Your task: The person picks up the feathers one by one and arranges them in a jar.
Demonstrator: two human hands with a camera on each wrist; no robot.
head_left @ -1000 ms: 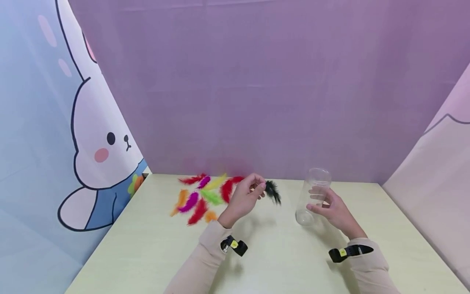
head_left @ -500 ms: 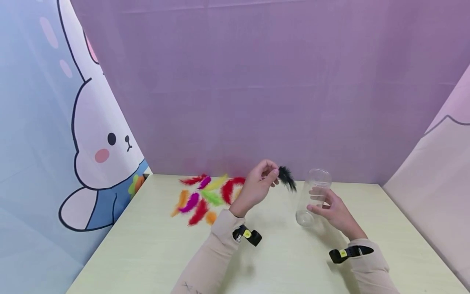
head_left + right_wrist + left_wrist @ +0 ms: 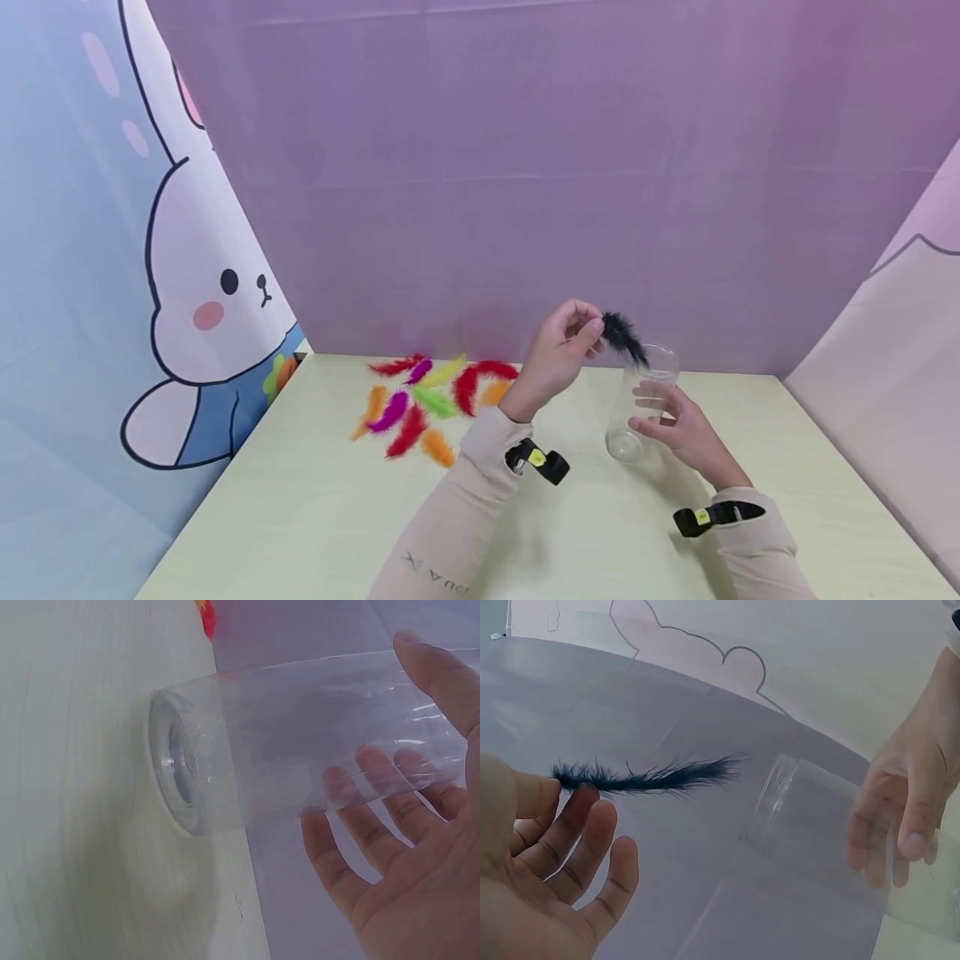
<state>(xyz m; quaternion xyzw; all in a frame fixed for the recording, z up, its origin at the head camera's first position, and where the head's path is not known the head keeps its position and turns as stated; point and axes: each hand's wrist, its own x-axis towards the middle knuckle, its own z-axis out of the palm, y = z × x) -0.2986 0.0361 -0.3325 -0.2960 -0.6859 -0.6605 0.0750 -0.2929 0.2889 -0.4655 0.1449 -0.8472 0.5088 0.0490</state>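
Observation:
Between thumb and index finger, my left hand [image 3: 562,346] pinches a black feather [image 3: 624,337] by one end. The feather's free tip slants down and overlaps the far rim area of a clear plastic jar [image 3: 624,417] in the head view. In the left wrist view the feather [image 3: 652,778] points toward the jar's open mouth, with a gap between them. My right hand [image 3: 686,433] holds the upright jar, thumb on the near side and fingers round the back. The right wrist view shows the jar's round base [image 3: 176,761] at the tabletop.
Several loose feathers lie on the left part of the pale table [image 3: 300,517]: red [image 3: 407,432], purple [image 3: 390,412], green [image 3: 435,403], yellow [image 3: 442,372] and orange [image 3: 437,448]. A purple cloth [image 3: 525,183] hangs behind the table, and a rabbit-print cloth [image 3: 202,275] on the left.
My left hand has carried the black feather rightward and up, from beside the loose feathers to the jar's mouth. My right hand and the jar have stayed in place.

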